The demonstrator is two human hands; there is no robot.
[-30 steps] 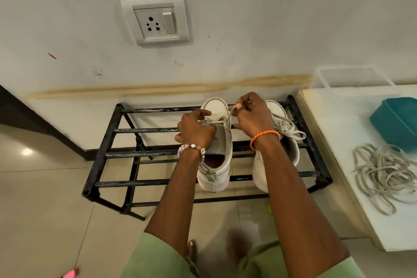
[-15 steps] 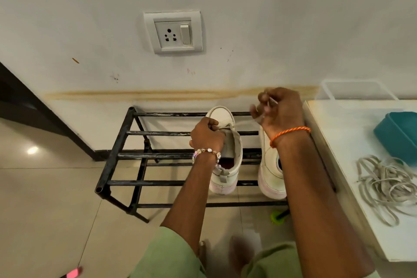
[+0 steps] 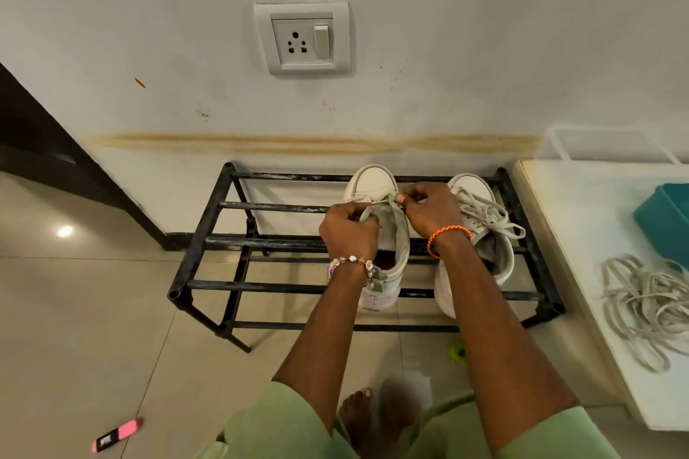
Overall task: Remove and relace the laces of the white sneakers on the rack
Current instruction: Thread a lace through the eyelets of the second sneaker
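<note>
Bottom centre: green sleeves and a bare foot [image 3: 358,410] on the tiled floor. Lower left, a pink and black marker [image 3: 116,435] lies on the tiles. A small green object [image 3: 458,351] sits on the floor just under the rack's front right, too small to tell what it is.

Mid frame: black metal rack [image 3: 208,235] stands against the wall. Two white sneakers sit on its top bars, toes to the wall. Left sneaker [image 3: 389,253] is centre frame, mostly unlaced, tongue exposed. Left hand [image 3: 348,233], beaded bracelet on the wrist, fingers curled, grips the sneaker's left edge near the eyelets. Right hand [image 3: 432,210], orange bracelet on the wrist, fingers curled, pinches a lace [image 3: 384,200] just above the left sneaker's tongue; the lace runs short and taut between both hands. Right sneaker [image 3: 481,231] is just beside it at right, fully laced, loose ends draped over its side.

Right edge: white table [image 3: 559,235] beside the rack, with a heap of loose laces [image 3: 648,304] and a teal container [image 3: 667,224]. A clear tray [image 3: 611,145] sits farther back.

Upper centre: wall socket [image 3: 302,38] with switch; brown stain streak below it on the wall.
</note>
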